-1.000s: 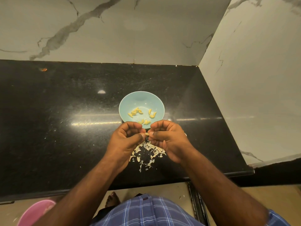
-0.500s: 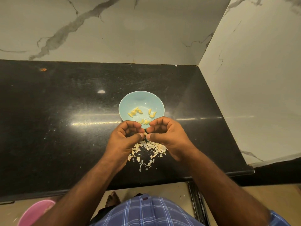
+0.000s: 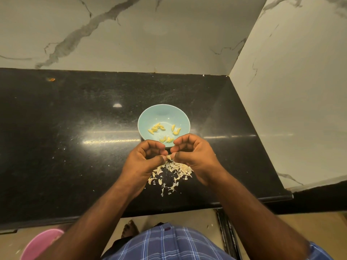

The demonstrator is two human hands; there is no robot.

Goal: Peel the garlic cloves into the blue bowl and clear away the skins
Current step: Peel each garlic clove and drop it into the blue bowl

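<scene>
A light blue bowl stands on the black counter and holds several peeled yellow garlic cloves. Just in front of the bowl, my left hand and my right hand meet fingertip to fingertip. Together they pinch one small garlic clove between thumbs and forefingers, with the other fingers curled. A pile of pale garlic skins lies on the counter under and just behind the hands, partly hidden by them.
Marble walls rise behind the counter and along its right side. The counter's front edge runs just below the skins. A pink tub sits on the floor at the lower left. A small orange speck lies at the far left back.
Both hands have shifted slightly up toward the bowl while working the clove between the fingertips. The skin pile looks a little more exposed below them.
</scene>
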